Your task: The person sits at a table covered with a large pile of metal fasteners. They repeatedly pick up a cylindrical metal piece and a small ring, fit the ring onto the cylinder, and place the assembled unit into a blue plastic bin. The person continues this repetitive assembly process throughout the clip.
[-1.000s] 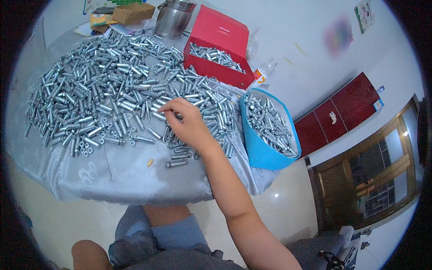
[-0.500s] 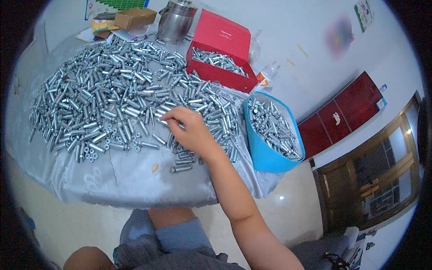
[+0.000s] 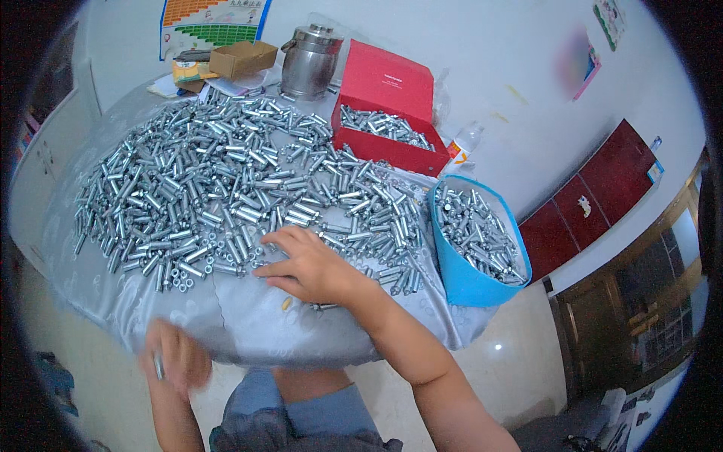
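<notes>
A wide heap of silver expansion bolts (image 3: 188,173) covers much of the cloth-covered table. My right hand (image 3: 312,267) reaches over the heap's near edge, its thumb and fingers spread apart and no bolt visible in them. Close to its fingertips lie more bolts and a few loose nuts (image 3: 181,282). Off the table's front edge, at lower left, my left hand (image 3: 181,358) is closed and smeared by motion. A silver expansion bolt (image 3: 158,367) shows at its fingers, only partly visible.
An open red box (image 3: 388,151) full of bolts stands at the back, beside a steel pot (image 3: 310,64) and a plastic bottle (image 3: 465,143). A blue bin (image 3: 474,282) of bolts sits at the right. Grey cloth (image 3: 263,324) drapes over the front edge.
My left hand has come into view at lower left with a bolt. My right hand has opened from a pinch and shifted nearer the front edge. The whole view has tilted upward.
</notes>
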A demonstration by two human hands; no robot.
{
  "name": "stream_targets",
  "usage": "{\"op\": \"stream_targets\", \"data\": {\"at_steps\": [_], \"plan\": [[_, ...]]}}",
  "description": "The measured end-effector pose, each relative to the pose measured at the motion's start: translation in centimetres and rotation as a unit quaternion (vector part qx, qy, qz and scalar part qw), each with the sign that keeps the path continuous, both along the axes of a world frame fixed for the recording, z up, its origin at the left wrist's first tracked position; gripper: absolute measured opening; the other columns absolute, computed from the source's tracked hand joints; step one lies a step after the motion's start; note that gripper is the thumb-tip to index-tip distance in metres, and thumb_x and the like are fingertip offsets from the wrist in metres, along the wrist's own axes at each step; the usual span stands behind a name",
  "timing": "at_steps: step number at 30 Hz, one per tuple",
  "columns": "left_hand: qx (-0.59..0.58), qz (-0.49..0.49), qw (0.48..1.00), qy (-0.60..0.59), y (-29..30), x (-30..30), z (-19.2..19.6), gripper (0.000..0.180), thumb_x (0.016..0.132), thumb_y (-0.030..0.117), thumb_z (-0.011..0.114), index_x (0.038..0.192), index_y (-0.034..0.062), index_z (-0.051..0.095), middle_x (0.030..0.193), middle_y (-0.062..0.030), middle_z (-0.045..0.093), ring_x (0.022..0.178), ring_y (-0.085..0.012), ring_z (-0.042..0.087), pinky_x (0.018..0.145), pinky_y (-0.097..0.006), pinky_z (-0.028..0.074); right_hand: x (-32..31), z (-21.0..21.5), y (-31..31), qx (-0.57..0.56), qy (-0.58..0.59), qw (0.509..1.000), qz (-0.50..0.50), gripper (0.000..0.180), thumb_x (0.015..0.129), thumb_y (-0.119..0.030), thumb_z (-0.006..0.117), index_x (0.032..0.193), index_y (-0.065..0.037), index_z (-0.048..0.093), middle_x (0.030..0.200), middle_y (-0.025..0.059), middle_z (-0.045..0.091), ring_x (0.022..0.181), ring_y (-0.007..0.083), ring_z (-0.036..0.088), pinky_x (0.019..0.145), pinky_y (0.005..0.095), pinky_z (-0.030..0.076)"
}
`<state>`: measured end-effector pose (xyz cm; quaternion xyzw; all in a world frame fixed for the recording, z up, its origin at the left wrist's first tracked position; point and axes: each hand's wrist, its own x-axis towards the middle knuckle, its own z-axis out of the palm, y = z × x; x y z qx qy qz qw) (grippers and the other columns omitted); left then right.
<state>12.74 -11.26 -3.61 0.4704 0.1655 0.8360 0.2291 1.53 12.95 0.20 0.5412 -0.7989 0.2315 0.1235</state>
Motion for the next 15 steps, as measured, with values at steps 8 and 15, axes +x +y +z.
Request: {"op": "stream_targets", "data": {"at_steps": [8,15], "plan": [[0.129,0.277,0.76,-0.574,1.5,-8.4,3.5,0.014,0.081,0.022,0.053,0.079,0.0087,0.053,0.065,0.0038,0.051,0.051,-0.0039,0.044,0.047,-0.018,0.039,-0.1,-0.2,-0.8,-0.005,-0.007,1.0,-0.013,0.022,0.067,-0.022,0.064,0.088,-0.016,0.063,0.107,0.0105,0.048,0.102,0.0287,0.042,0.085,0.0395,0.034],[-0.178,0.346,0.779,-0.492,7.0,-7.5,4.2,0.015,0.082,0.024,0.053,0.079,0.0088,0.05,0.06,0.0034,0.042,0.046,-0.0054,0.037,0.042,-0.02,0.033,0.9,1.2,-1.0,-0.149,-0.171,0.97,-0.085,0.022,0.073,-0.019,0.064,0.089,-0.005,0.058,0.082,0.0073,0.056,0.077,0.0231,0.054,0.069,0.0326,0.043]]}}
